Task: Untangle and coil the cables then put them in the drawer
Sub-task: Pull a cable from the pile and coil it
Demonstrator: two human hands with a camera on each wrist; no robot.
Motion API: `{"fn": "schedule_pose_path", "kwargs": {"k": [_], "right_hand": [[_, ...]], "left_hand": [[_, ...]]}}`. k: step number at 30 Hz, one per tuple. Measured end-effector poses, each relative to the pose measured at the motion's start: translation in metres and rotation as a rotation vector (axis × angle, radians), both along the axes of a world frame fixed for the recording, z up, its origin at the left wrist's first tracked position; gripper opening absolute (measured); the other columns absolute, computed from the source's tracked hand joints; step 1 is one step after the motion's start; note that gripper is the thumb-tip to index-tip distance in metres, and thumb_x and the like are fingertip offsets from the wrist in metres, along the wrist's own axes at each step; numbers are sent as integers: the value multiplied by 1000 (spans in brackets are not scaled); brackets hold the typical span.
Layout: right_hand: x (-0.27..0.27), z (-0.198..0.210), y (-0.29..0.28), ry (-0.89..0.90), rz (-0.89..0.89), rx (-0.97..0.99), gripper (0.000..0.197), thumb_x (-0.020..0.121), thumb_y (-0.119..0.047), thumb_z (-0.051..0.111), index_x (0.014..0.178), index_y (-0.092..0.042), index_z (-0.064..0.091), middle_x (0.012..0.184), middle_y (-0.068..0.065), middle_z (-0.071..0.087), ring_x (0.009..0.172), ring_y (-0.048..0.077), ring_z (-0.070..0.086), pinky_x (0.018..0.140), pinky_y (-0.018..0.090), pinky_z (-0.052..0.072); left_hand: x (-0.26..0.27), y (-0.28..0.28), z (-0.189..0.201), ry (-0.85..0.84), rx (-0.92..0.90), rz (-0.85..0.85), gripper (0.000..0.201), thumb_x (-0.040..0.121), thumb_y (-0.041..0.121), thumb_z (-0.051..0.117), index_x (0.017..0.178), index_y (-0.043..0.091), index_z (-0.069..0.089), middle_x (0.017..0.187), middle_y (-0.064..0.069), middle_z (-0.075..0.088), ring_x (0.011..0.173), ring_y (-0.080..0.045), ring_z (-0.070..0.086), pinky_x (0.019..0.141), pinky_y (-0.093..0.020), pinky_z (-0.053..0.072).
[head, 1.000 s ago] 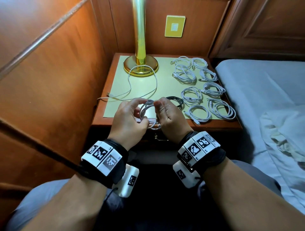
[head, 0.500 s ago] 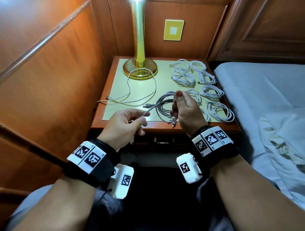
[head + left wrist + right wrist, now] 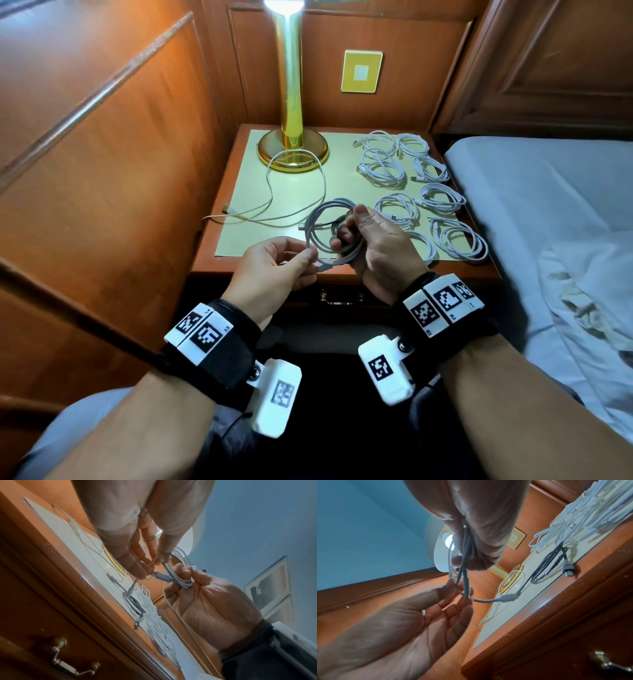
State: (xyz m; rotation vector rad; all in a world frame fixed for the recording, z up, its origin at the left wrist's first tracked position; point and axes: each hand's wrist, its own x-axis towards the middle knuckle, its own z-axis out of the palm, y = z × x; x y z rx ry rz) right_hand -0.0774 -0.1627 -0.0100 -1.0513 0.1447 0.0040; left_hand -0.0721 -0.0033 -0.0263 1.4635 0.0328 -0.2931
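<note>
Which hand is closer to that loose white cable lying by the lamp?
Left. The left hand hangs just in front of the loose white cable; the right hand is further right, beside the coiled white cables.

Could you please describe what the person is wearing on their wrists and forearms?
Each wrist carries a black fabric band topped with white blocks printed with black square codes. A white camera housing, also coded, hangs beneath each band. The forearms are bare, without sleeves. A black strap runs off the left band.

Nightstand (image 3: 212, 246) carries lamp (image 3: 293, 150), coiled cables (image 3: 442, 198).
</note>
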Motion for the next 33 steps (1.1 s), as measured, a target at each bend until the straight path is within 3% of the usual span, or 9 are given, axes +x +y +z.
{"fn": "schedule_pose_path", "kwargs": {"k": [3, 6, 9, 13, 18, 23, 26, 28, 33], "right_hand": [[2, -8, 0, -7, -26, -166, 30, 108, -24, 35, 86, -9, 51, 71, 3, 54, 71, 20, 60, 66, 32, 49], [4, -16, -6, -27, -55, -517, 31, 107, -31, 39, 89, -18, 60, 80, 2, 61, 81, 18, 59, 60, 30, 46], [5, -19, -14, -28, -45, -701, 28, 104, -35, 48, 88, -25, 69, 80, -7, 62, 73, 7, 54, 60, 24, 42], [3, -18, -15, -39, 32, -610, 24, 102, -25, 55, 90, -15, 73, 74, 1, 62, 67, 13, 56, 54, 27, 44], [1, -14, -13, -29, 43, -469, 20, 100, -18, 55, 89, -11, 69, 72, 3, 61, 66, 14, 59, 67, 33, 53], [0, -12, -9, -23, 38, -414, 16, 101, -14, 53, 92, -10, 66, 74, 3, 61, 68, 12, 60, 74, 36, 56], [-1, -11, -7, -34, 30, -380, 13, 100, -12, 54, 93, -10, 64, 77, 2, 63, 70, 12, 62, 79, 38, 57], [-2, -11, -6, -39, 27, -371, 13, 100, -11, 54, 92, -11, 64, 77, 2, 64, 72, 12, 63, 81, 38, 58], [-2, -13, -1, -30, 55, -360, 7, 98, -12, 58, 95, -7, 62, 79, 5, 65, 72, 13, 66, 74, 30, 57]], "left_hand": [[1, 2, -1, -78, 74, 8, 7, 94, 8, 67, 93, 2, 70, 81, -7, 70, 76, -14, 67, 77, -32, 62], [4, 5, -1, -160, 130, 42, 11, 94, 14, 68, 96, 4, 71, 85, -11, 72, 75, -15, 67, 73, -31, 61], [9, 9, -1, -230, 146, 101, 10, 95, 17, 68, 95, 8, 70, 84, -6, 71, 72, -12, 65, 69, -26, 56], [12, 11, 5, -271, 106, 162, 8, 96, 13, 66, 99, 7, 70, 90, -7, 72, 80, -14, 69, 73, -26, 59], [15, 12, 5, -204, -11, 182, 13, 96, 8, 64, 106, 4, 70, 99, -10, 74, 85, -17, 70, 78, -32, 56], [13, 9, 4, -233, 15, 169, 30, 89, 6, 72, 119, 7, 69, 106, -1, 73, 93, -4, 70, 81, -19, 54], [15, 11, 0, -253, 62, 151, 39, 86, 17, 78, 123, 21, 69, 117, 3, 72, 109, -12, 68, 93, -29, 54], [14, 12, -1, -269, 73, 131, 41, 85, 19, 79, 125, 24, 68, 120, 2, 71, 111, -14, 66, 97, -32, 53], [14, 10, 1, -205, -48, 108, 45, 84, 7, 76, 127, 8, 64, 117, -10, 72, 113, -23, 68, 99, -36, 54]]}}
